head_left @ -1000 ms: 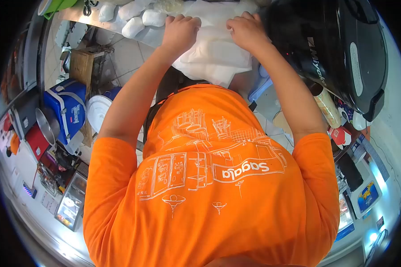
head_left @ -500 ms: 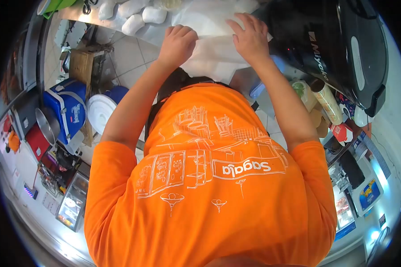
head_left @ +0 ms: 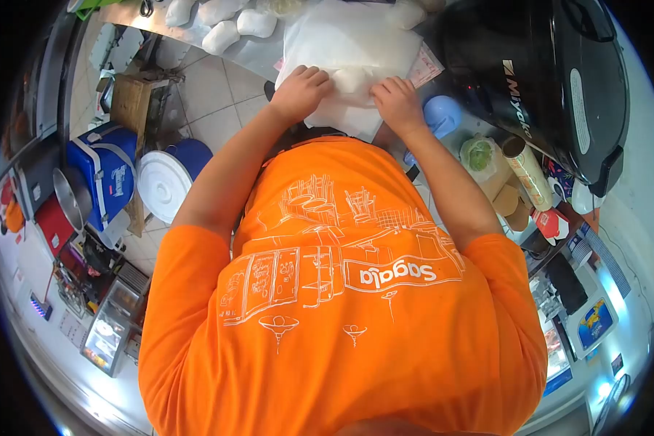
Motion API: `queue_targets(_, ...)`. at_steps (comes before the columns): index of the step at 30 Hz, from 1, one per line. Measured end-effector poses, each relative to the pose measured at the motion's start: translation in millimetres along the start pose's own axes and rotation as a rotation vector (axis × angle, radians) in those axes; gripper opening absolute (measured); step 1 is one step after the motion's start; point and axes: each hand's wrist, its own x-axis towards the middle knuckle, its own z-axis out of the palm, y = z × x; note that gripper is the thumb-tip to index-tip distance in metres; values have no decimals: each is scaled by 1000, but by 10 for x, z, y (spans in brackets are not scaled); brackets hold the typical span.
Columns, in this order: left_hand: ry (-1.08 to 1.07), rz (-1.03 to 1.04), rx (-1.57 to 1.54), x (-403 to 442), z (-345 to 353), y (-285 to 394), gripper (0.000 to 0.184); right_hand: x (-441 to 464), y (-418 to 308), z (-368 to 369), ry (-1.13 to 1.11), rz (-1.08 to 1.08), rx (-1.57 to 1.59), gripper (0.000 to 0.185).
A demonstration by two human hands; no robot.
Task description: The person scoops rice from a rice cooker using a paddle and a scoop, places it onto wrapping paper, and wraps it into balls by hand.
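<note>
A stack of thin white sheets (head_left: 327, 43) lies on the metal table in front of me. A rounded white lump (head_left: 350, 81) sits near its close edge, under or within a translucent sheet; I cannot tell what it is made of. My left hand (head_left: 302, 94) has its fingers curled on the sheet's edge left of the lump. On the other side my right hand (head_left: 397, 104) pinches the same edge. The fingertips are partly hidden. Several white wrapped bundles (head_left: 256, 23) lie at the far left, with another bundle (head_left: 407, 13) beyond the sheets.
A large black rice cooker (head_left: 516, 80) stands close on the right. Near my right forearm are a blue round object (head_left: 442, 115), a bag with something green (head_left: 479, 154) and a patterned roll (head_left: 528, 173). A white-lidded blue bucket (head_left: 163, 185) and blue cooler (head_left: 103, 174) stand left.
Both hands have come closer to my body and nearer each other. My right hand's spread fingers have closed at the sheet's edge. The white lump now shows between them.
</note>
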Motion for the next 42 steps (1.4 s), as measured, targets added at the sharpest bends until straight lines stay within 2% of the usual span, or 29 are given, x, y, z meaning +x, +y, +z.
queue_targets(2, -1, 8, -7, 37, 42, -56, 15, -10, -22, 34, 32, 111, 85, 11)
queue_targets(4, -65, 2, -29, 22, 10, -93, 20, -65, -34, -28, 31, 123, 128, 14)
queue_targets(6, -20, -1, -95, -36, -25, -44, 23, -75, -48, -103, 39, 132, 172, 17)
queue_targets(9, 8, 6, -170, -105, -45, -25, 28, -161, -59, -133, 88, 38, 105, 18)
queue_targets(12, -33, 6, -141, -88, -53, -14, 27, -134, 123, 3, -28, -8, 165, 19)
queue_targets(14, -75, -4, -111, -82, -71, -8, 26, -11, 124, -94, -199, 84, 181, 18)
queue_targets(15, -114, -2, -82, -66, -64, -35, 22, 42, 112, -111, -194, 81, 181, 18)
queue_targets(17, -148, 4, -44, 28, -43, -120, 19, 172, 106, -144, -325, 369, 279, 22)
queue_targets(18, -140, -49, -95, 83, -19, -141, 16, 267, 81, -204, -322, 368, 278, 22)
queue_targets(20, -136, -106, -154, 155, 43, -149, 13, 413, 10, -313, -405, 582, 365, 33)
queue_targets(22, -215, -323, -318, 279, 38, -208, 25, 471, 71, -173, -392, 595, 313, 40)
queue_targets(23, -215, -325, -317, 355, 36, -230, 25, 498, 104, -93, -377, 610, 266, 48)
queue_targets(25, -241, -641, -354, 526, -4, -247, 36, 627, 76, -125, -402, 594, 175, 48)
queue_targets(27, -311, -649, -311, 651, -29, -282, 43, 659, 49, -158, -431, 583, 83, 48)
queue_targets(29, -392, -653, -237, 762, 9, -299, 48, 668, 75, -163, -293, 350, -211, 43)
queue_targets(30, -460, -662, -163, 840, -84, -205, 40, 693, 66, -207, -296, 354, -211, 43)
queue_targets(31, -462, -660, -163, 806, -44, -151, 40, 759, 57, -277, -417, 365, -146, 38)
queue_targets(32, -276, -567, -2, 758, -6, -91, 34, 791, 44, -318, -538, 374, -78, 34)
queue_targets(33, -89, -467, 157, 734, -6, -51, 27, 774, 53, -316, -535, 377, -76, 34)
queue_targets(36, -96, -454, 41, 635, -13, -35, 18, 600, 61, -292, -523, 363, 32, 25)
queue_targets(37, -102, -451, 41, 598, 13, -34, 18, 495, 48, -248, -414, 350, 65, 20)
queue_targets(38, -93, -559, -118, 557, 40, -16, 16, 398, 19, -202, -306, 336, 96, 16)
queue_targets(39, -82, -665, -276, 531, 78, -13, 15, 316, -19, -146, -305, 339, 98, 16)
queue_targets(40, -83, -661, -273, 530, 97, 8, 15, 235, -51, -80, -176, 325, 96, 13)
queue_targets(41, -8, -684, -310, 501, 127, 65, 12, 146, -99, -10, -50, 309, 96, 11)
queue_targets(42, 68, -709, -346, 451, 147, 129, 10, 65, -148, 67, -51, 311, 102, 11)
